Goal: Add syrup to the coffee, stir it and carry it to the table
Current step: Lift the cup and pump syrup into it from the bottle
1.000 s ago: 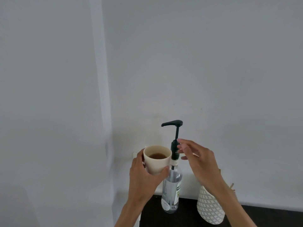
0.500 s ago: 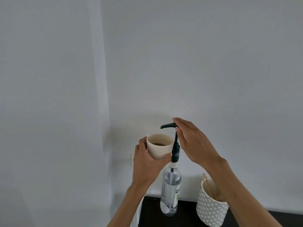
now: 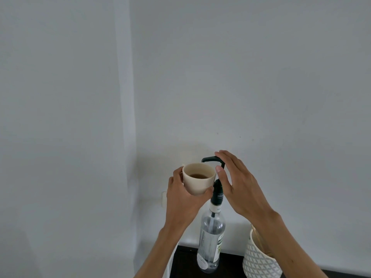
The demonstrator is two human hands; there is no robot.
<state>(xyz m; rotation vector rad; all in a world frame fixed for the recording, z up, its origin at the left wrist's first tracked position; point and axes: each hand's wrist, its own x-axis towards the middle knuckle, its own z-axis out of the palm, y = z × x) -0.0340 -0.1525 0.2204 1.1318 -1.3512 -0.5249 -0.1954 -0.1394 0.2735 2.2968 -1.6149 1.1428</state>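
Coffee (image 3: 198,175), dark and shallow, sits in a cream cup (image 3: 197,180) held aloft beneath the black spout of a pump (image 3: 210,159) on a clear syrup bottle (image 3: 210,240). A person's left hand (image 3: 183,199) wraps the cup from below and behind, fingers curled on its far side and thumb pressed to its near wall. The right hand (image 3: 240,184) rests on top of the pump head, fingers extended and close together, thumb alongside the pump stem. The bottle stands upright on a dark counter (image 3: 185,261) against a pale wall (image 3: 241,77). Just beside it, to the right, stands a white patterned container (image 3: 259,259), partly hidden by the right forearm.
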